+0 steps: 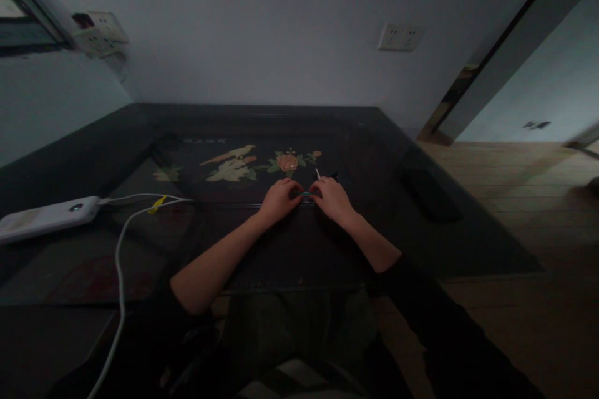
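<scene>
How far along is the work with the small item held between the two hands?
Done: nothing finished shows on the dark table. In hand: left hand and right hand meet on a small bluish item, too small and dim to identify; a thin white stick lies just beyond. What is left cannot be told.

Left hand and right hand: bare, no rings, watch or gloves visible. Both forearms uncovered. Black sleeves, pushed up to about the elbow on each arm; the right sleeve looks loose and plain. Lap clothing dark, details lost in dim light.
</scene>
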`<state>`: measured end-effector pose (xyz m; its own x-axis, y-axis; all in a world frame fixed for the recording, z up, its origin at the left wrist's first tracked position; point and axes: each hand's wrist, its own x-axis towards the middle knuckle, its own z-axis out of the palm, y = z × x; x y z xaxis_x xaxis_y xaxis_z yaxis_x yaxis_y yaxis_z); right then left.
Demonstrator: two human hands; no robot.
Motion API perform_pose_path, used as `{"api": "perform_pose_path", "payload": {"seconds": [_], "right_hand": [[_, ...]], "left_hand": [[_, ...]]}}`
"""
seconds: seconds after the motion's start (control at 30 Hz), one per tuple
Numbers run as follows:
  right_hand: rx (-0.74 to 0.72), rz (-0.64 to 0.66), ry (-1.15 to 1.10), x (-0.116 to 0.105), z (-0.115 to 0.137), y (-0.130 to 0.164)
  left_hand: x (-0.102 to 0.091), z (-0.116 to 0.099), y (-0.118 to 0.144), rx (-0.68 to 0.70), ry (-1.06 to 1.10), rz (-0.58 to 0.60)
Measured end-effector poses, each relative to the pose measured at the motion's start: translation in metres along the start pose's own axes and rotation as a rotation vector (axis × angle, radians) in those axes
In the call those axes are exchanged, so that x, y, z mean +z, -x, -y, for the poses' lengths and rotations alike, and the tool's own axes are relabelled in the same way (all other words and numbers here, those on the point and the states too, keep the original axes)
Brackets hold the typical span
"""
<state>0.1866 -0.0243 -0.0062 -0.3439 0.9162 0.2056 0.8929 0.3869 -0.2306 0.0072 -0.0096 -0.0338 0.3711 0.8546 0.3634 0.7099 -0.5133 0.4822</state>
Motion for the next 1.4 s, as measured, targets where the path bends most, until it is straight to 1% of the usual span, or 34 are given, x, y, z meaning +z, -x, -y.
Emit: {"api": "perform_pose_path", "payload": {"seconds": [0.23, 0.87, 1.23, 1.4], "right_hand": [[-0.006, -0.011, -0.016, 0.0025, -0.0019, -0.0014], [-0.021, -0.01, -0.018, 0.0023, 0.0008, -0.0006], [-0.045, -0.061, 0.024, 0.0068, 0.0005, -0.0011], [-0.07, -0.08, -0.006, 0.0084, -0.0007, -0.0017]], "left_hand": [[0.0018, 0.0024, -0.0008, 0.014, 0.007, 0.01], [-0.0008, -0.0014, -0.0008, 0.029, 0.031, 0.026], [-0.0008, -0.0029, -0.0003, 0.052, 0.042, 0.021], [-0.0004, -0.0019, -0.0003, 0.048, 0.038, 0.023]]}}
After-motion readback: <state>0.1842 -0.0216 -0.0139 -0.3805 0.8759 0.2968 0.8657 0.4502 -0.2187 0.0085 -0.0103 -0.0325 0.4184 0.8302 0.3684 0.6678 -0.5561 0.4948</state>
